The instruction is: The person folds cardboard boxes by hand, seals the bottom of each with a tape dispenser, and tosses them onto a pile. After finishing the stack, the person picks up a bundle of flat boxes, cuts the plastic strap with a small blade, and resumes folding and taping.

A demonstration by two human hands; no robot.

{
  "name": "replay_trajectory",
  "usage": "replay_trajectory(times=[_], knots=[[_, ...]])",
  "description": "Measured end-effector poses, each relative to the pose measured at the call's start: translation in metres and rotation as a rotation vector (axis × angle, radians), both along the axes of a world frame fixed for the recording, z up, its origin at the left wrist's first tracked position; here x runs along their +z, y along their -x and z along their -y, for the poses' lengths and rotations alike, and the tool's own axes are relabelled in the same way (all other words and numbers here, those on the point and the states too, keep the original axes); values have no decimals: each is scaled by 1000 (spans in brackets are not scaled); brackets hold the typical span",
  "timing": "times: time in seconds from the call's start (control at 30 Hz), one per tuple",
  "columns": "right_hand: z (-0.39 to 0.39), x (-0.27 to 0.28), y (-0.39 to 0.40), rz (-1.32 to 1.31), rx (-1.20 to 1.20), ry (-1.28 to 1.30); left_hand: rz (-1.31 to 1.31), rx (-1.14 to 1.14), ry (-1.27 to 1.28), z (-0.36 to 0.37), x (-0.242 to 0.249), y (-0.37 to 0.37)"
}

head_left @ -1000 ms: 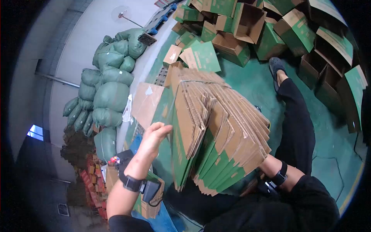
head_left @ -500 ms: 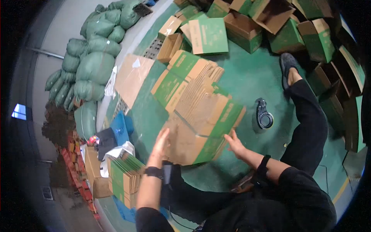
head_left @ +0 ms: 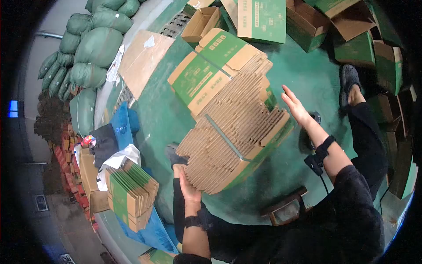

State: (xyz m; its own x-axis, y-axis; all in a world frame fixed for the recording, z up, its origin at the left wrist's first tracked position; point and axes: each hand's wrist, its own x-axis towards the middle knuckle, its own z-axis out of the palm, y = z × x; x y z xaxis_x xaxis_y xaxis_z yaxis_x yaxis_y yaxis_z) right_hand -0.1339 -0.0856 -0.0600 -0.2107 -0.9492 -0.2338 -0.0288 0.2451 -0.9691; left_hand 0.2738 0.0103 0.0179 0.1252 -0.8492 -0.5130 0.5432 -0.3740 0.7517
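Observation:
A strapped bundle of flattened cardboard boxes (head_left: 237,121) is in front of me, its layered edges facing up and a dark strap across it. At its lower left corner my left hand (head_left: 190,189) rests against the cardboard edges, fingers stretched along them. My right hand (head_left: 295,105) is held off the bundle's right side, fingers extended and holding nothing. Another strapped bundle of green and brown boxes (head_left: 200,81) lies just beyond, against the first. A tape dispenser (head_left: 315,118) on the floor is mostly hidden behind my right forearm.
Opened boxes (head_left: 307,26) crowd the far and right sides. To the left are green sacks (head_left: 99,37), a flat brown board (head_left: 143,61), a blue bin (head_left: 124,125) and another bundle of folded boxes (head_left: 132,193). A small wooden stool (head_left: 285,211) is close to my legs.
The near bundle has tipped so its layered edges face up instead of its flat side. My right hand has come away from it, up and right; my left hand has moved down its corner.

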Motion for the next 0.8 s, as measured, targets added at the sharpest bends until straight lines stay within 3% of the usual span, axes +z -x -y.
replay_trajectory(times=[0.1,0.17,0.23,0.33,0.4,0.5,0.53,0.63,0.7,0.77,0.8], knots=[[22,-22,-2,-71,143,15,189,16,15,22,-5,-2],[28,-30,-2,431,275,-46,241,-54,2,43,-1,-2],[22,-8,-2,540,292,-88,288,-128,-16,63,7,3],[3,-10,4,497,265,-105,226,-198,61,101,19,20],[-12,3,-7,388,114,-103,340,-103,87,118,24,34],[-1,3,-14,369,71,-132,538,-139,-22,132,-22,1],[4,6,-16,359,62,-119,394,-80,-39,131,-27,-6],[8,6,-18,450,90,-127,418,-79,94,121,-28,-8],[-6,4,-19,375,135,-139,386,-114,135,119,-21,2],[-8,1,-16,297,182,-147,349,-70,-11,129,-5,13],[-5,-4,-16,360,233,-19,342,-139,-108,137,6,22]])
